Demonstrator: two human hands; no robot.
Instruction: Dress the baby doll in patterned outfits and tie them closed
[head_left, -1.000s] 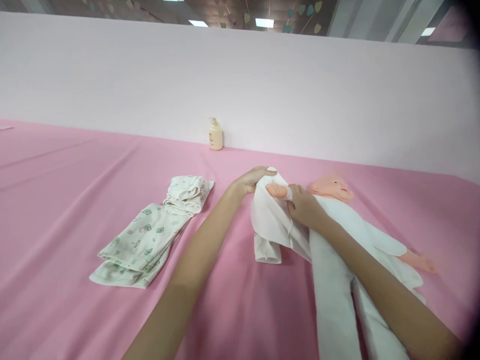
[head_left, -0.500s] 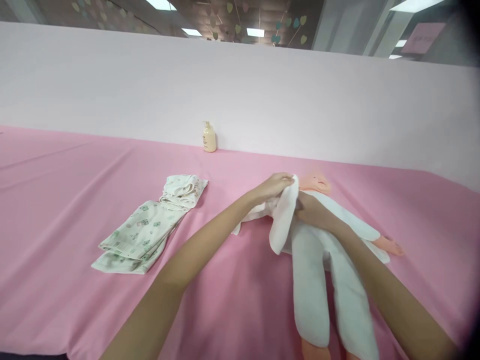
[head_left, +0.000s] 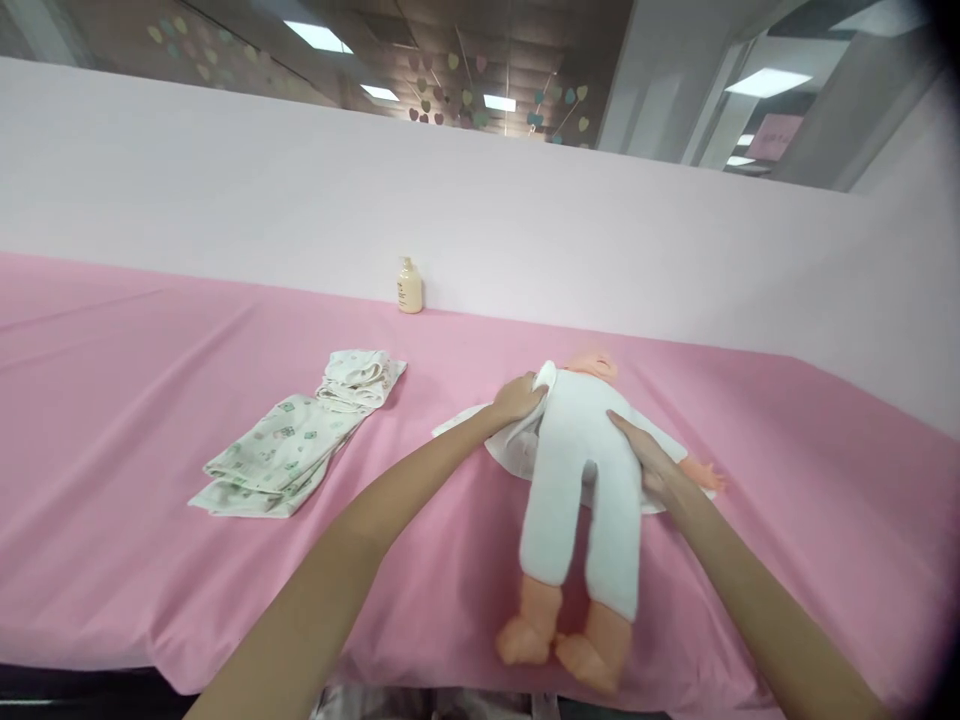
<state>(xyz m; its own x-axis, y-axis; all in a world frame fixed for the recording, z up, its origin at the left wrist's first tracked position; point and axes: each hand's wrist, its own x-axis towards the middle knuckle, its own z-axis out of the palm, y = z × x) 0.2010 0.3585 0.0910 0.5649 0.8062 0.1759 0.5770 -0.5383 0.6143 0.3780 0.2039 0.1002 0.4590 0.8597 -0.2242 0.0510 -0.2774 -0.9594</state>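
Observation:
A baby doll (head_left: 581,440) with a white cloth body and peach-coloured feet lies on its back, its feet towards me. White clothing (head_left: 514,450) is spread under it and shows on both sides. At the doll's left-hand side in view, my left hand (head_left: 520,398) is closed on the edge of this clothing, near the shoulder. My right hand (head_left: 651,462) grips the other side of the doll's trunk, thumb on the front and fingers round the side, partly hidden. The doll's head is mostly out of sight behind its trunk.
A folded, green-printed white cloth (head_left: 289,440) lies to the left, with a rolled part (head_left: 358,378) at its far end. A cream pump bottle (head_left: 409,287) stands against the white wall (head_left: 480,220). The pink table cover (head_left: 135,400) has a near edge below the doll's feet.
The doll's trunk now shows fully between my hands. My right hand has moved from the trunk's near side to its right flank. The raised white flap has been lowered beside the doll.

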